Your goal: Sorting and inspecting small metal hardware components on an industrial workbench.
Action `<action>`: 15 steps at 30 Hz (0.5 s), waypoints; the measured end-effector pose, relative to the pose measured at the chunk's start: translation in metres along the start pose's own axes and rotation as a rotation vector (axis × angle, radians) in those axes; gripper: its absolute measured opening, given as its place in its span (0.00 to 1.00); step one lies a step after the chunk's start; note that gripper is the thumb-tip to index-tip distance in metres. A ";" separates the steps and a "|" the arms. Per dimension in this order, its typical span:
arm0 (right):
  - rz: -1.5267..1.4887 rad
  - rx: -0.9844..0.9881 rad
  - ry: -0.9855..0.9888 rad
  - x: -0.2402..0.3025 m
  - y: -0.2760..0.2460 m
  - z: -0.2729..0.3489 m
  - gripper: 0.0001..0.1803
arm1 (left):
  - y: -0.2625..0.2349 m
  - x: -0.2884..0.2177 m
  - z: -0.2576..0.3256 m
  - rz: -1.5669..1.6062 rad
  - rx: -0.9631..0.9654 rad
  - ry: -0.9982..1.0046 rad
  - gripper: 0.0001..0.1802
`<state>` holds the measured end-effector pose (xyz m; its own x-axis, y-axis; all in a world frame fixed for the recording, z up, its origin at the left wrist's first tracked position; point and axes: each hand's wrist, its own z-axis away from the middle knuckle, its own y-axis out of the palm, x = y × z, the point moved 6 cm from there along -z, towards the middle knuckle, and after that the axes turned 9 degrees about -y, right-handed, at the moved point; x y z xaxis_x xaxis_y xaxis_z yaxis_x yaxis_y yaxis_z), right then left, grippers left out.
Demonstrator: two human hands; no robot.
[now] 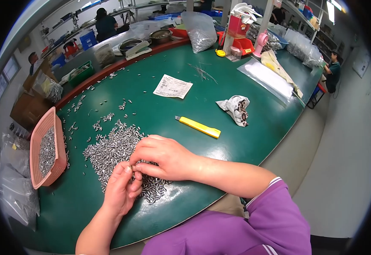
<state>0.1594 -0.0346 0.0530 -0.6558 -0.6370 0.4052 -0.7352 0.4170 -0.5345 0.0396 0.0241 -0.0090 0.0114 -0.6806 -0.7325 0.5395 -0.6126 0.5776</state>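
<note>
Parts (109, 155), small, short and rod-like, silvery with dark streaks, lie in a dense heap just beyond and beneath both hands, with loose ones strewn farther out to the left hand's upper left. The left hand (119, 189) comes up from below, palm turned inward, its thumb and fingertips pinched; the lower fingers curl in. The right hand (166, 157) reaches across from the right, back upward, wrist nearly straight, fingers bent down to meet the left fingertips. Both pinch at one spot over the heap; the fingers hide whether a part is gripped there, so I cannot tell. Well left of the left hand stands a pink basket (59, 146) holding similar parts. Beyond the right hand, apart from the heap, lies a yellow knife (199, 127), with a crumpled wrapper (235, 109) past it and a paper slip (172, 86) farther off. The hands cover some of the heap.
</note>
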 end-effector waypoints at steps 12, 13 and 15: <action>0.078 0.036 0.128 -0.007 -0.002 0.002 0.09 | 0.000 -0.002 0.001 0.033 0.004 -0.022 0.07; 0.139 0.042 0.148 -0.009 -0.002 0.004 0.10 | 0.000 -0.002 0.001 0.047 0.001 -0.029 0.07; 0.155 0.141 0.159 -0.015 0.005 0.011 0.11 | -0.001 -0.002 0.001 0.058 0.001 -0.029 0.07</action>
<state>0.1672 -0.0300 0.0361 -0.7859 -0.4581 0.4154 -0.5996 0.3999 -0.6932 0.0387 0.0258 -0.0074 0.0186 -0.7263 -0.6871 0.5380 -0.5720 0.6192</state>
